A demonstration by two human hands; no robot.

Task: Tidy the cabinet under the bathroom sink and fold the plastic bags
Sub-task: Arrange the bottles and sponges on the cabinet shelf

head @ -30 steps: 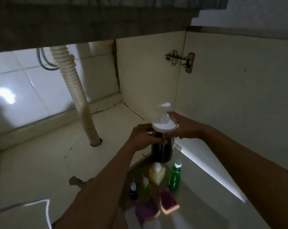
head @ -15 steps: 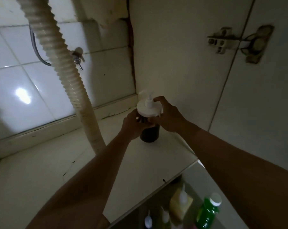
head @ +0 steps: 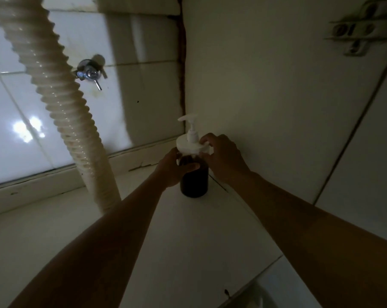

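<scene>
Dim cabinet floor (head: 188, 241), pale and scuffed, carries a pump bottle (head: 194, 183) standing upright in the back right corner, just beside the side wall. Its contents look dark brown and reach close to the white cap (head: 191, 147). The left hand (head: 172, 168) has its grip curled round the bottle's body; the right hand (head: 223, 158) pinches the cap's rim. A ribbed drain hose (head: 61, 96) stands to the left.

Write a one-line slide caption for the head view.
The left hand and right hand hold a dark pump bottle upright on the cabinet floor, right of the corrugated drain hose.
</scene>
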